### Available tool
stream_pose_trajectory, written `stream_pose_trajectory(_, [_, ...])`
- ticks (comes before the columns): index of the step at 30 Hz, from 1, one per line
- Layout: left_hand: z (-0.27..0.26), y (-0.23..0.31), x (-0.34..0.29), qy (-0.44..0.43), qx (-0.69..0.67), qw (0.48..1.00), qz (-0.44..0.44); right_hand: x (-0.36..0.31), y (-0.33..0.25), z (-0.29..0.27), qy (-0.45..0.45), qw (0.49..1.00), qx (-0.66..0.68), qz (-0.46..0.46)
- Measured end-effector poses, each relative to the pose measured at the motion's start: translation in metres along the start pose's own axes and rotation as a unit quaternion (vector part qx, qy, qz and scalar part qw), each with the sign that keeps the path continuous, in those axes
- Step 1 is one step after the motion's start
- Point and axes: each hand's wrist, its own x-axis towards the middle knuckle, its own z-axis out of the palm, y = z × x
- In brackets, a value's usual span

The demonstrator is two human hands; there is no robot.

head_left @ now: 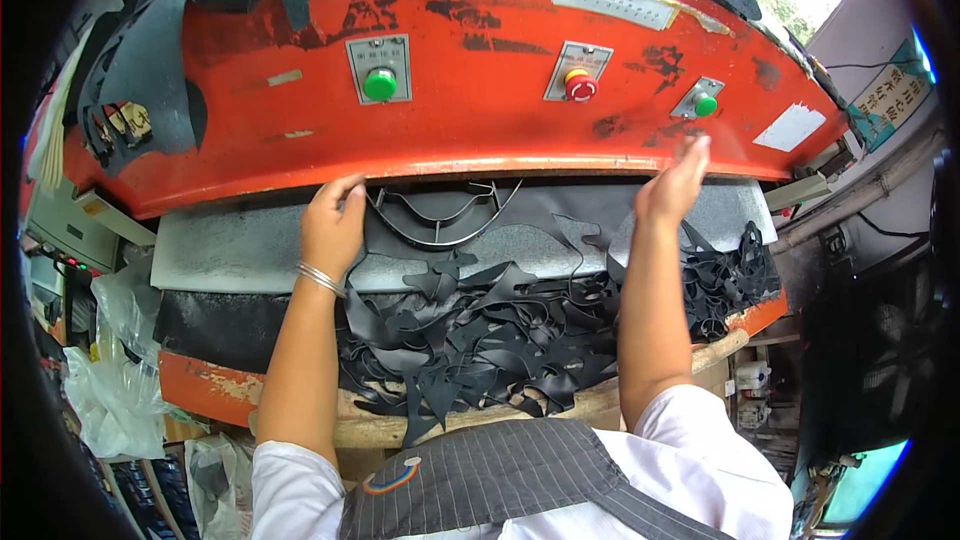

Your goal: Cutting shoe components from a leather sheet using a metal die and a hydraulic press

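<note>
Head view showed your left hand (333, 225) with its fingers bent at the left end of the curved metal die (438, 241); whether they gripped it, I could not tell. Your right hand (672, 192) was raised and open, fingers extended, below the right green button (706, 106). The die lay on black sheet (592, 208) over a pale board (225, 245), beneath the red press (250, 130)'s front edge. Black scraps (490, 340) were heaped nearer you.

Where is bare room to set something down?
Left end of the flat pale grey board, up to the left hand, looks bare. Crowded: curved dark metal die, right of that hand; tangled black scraps, centre to right.
</note>
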Motion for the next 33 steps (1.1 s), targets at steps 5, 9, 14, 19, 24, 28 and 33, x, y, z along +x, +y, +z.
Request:
stream_pose_trajectory(5, [-0.010,0.130,-0.021,0.191,0.049,0.915,0.353,0.072,-0.042,0.006,0.120,0.985,-0.004,-0.128])
stream_pose_trajectory(9, [-0.016,0.139,-0.042,0.130,0.183,0.897,0.381,0.033,-0.061,-0.018,0.151,0.938,-0.295,-0.103])
stream_pose_trajectory(14, [-0.041,0.127,-0.106,0.017,0.144,0.944,0.296,-0.043,-0.088,-0.096,-0.084,0.988,-0.058,-0.118])
stream_pose_trajectory(19, [-0.044,0.070,-0.243,-0.191,0.134,0.953,0.193,-0.178,-0.098,-0.201,-0.549,0.756,-0.316,-0.162])
stream_pose_trajectory(24, [-0.034,0.040,-0.327,-0.215,0.165,0.952,0.143,-0.279,-0.106,-0.221,-0.622,0.613,-0.429,-0.231])
stream_pose_trajectory(28, [-0.021,0.044,-0.334,-0.158,0.227,0.955,0.105,-0.284,-0.094,-0.220,-0.602,0.629,-0.439,-0.224])
stream_pose_trajectory(33, [-0.023,0.041,-0.316,-0.132,0.229,0.955,0.131,-0.273,-0.093,-0.199,-0.620,0.604,-0.442,-0.236])
